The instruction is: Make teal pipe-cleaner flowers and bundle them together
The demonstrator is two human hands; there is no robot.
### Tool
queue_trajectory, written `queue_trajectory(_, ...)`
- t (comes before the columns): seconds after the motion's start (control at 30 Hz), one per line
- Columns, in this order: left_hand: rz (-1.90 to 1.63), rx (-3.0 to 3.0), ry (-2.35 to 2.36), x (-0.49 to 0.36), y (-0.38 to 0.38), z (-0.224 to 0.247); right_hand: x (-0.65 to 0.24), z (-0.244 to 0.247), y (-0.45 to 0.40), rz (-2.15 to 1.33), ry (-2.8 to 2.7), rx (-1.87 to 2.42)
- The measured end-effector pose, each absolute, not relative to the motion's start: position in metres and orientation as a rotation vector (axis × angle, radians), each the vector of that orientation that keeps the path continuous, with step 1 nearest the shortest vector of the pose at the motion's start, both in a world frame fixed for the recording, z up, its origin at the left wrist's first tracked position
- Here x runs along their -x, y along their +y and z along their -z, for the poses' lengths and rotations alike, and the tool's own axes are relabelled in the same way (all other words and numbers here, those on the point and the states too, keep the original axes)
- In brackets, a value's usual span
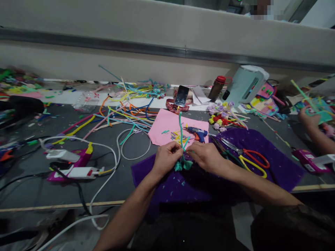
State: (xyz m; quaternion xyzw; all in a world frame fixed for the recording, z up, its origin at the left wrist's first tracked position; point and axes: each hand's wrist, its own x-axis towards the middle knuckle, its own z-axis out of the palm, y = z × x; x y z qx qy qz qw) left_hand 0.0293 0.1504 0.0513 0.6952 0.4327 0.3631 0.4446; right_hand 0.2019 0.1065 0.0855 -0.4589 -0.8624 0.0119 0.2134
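Observation:
Between my two hands is a teal pipe-cleaner flower (183,165), its petals hanging down and its stem (181,127) pointing up. My left hand (169,153) pinches it from the left, fingertips closed near the base of the stem. From the right, my right hand (202,153) has its fingers closed at a short teal piece beside the stem. Beneath lies a purple cloth (162,184). Just beyond, a pink sheet (161,127) carries short cut pipe-cleaner pieces (176,135) and a blue glue gun (198,133). Scissors with red and yellow handles (252,157) rest on the cloth to the right.
Power strips with plugs (70,167) and a looping white cable (116,157) lie left. Long coloured pipe cleaners (131,111) spread behind. A phone (181,96), a bottle (217,89), a kettle (246,83) and finished flowers (220,116) stand or lie farther back. Another person's hand (309,120) is at right.

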Motion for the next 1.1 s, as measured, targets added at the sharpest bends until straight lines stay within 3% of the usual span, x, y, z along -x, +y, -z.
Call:
queue_trajectory(0.23, -0.743, -1.557, 0.858, -0.028, 0.149, -0.06, -0.215, -0.114, 0.136, -0.207, -2.442, 1.209)
queue_trajectory(0.43, -0.549, -1.378, 0.655, -0.023, 0.146, -0.069, -0.22, -0.116, 0.164, -1.582, -2.006, 1.164)
queue_trajectory(0.53, -0.544, -1.333, 0.632, -0.02, 0.144, -0.07, -0.217, -0.097, 0.169, -1.9, -1.64, 1.131)
queue_trajectory(0.63, -0.609, -1.272, 0.66, -0.019, 0.145, -0.067, -0.208, -0.075, 0.165, -1.881, -1.489, 1.114)
queue_trajectory(0.83, -0.987, -1.076, 0.765, -0.026, 0.153, -0.059, -0.18, -0.044, 0.145, -1.428, -1.254, 1.131)
queue_trajectory(1.1, -1.168, -0.856, 0.799, -0.033, 0.16, -0.051, -0.172, -0.043, 0.14, -0.977, -1.436, 1.094)
